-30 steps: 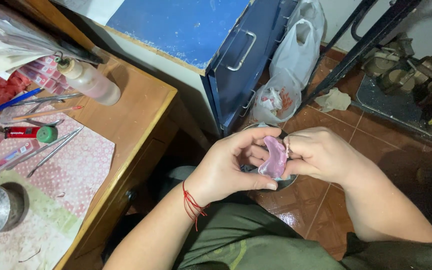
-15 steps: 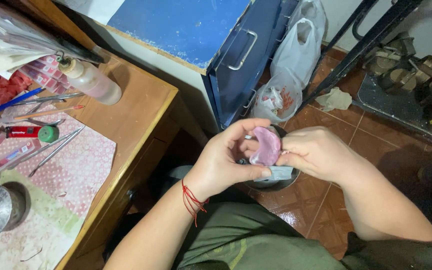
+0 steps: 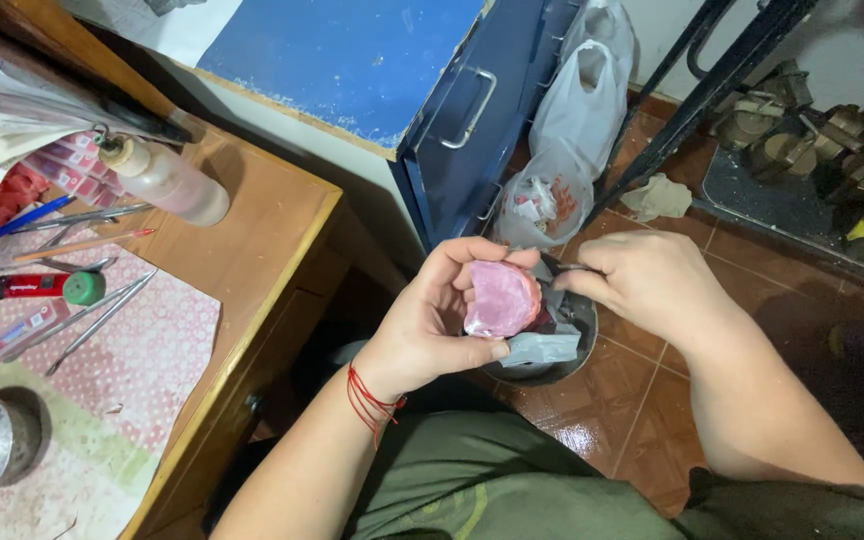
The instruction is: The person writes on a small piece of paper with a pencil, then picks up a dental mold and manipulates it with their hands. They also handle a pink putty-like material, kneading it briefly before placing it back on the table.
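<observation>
Pink moulded piece (image 3: 501, 298): cupped in left hand (image 3: 442, 320), fingers curled around it; right hand (image 3: 642, 282) alongside to its right, fingers pinched on a thin tool.

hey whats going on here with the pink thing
A person sits beside a wooden desk and holds a pink piece in the left hand, over a dark bowl on the tiled floor. The right hand is next to it, pinching something thin and dark that is too small to tell. A grey scrap sits under the pink piece. Small tools lie untouched on the desk.
</observation>
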